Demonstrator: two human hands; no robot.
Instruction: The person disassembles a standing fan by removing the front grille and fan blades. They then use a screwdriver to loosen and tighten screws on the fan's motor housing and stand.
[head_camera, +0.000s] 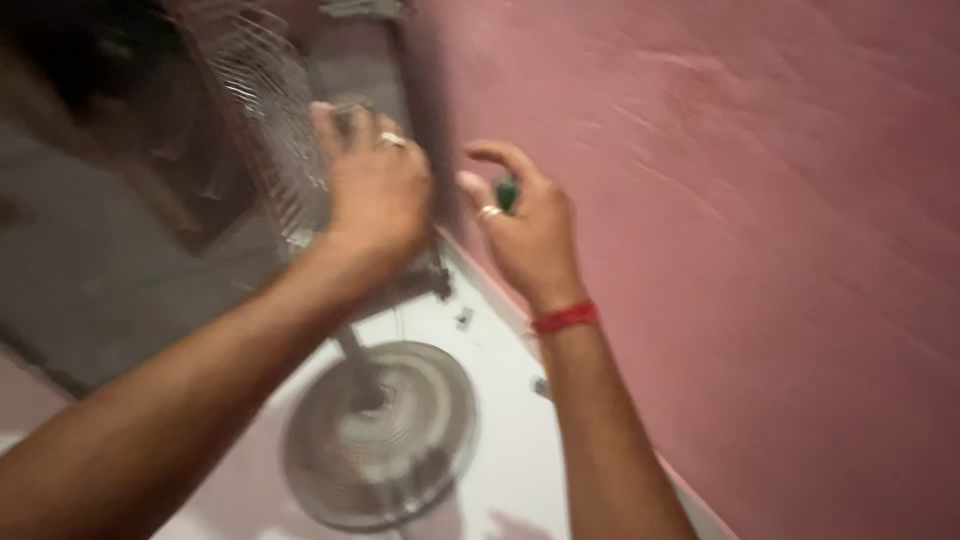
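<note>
Fan (300, 230) of thin wire grille and round ribbed metal base is gripped by the left hand (375, 185), while the right hand (525, 225) pinches a green-handled tool (508, 194).

pink wall (750, 250), silver fan grille (265, 120), red wristband (565, 318)

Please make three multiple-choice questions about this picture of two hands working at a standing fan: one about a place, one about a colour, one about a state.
1. Where is the fan's round base?
A. On the white floor beside the pink wall
B. On a table
C. Hung on the wall

2. What colour is the band on the right wrist?
A. Blue
B. Red
C. Yellow

3. What is the left hand doing?
A. Hanging free
B. Lying flat on the floor
C. Gripping the wire grille

Answers: 1 A, the base stands on the floor by the wall. 2 B, the band is red. 3 C, its fingers close on the grille.
</note>
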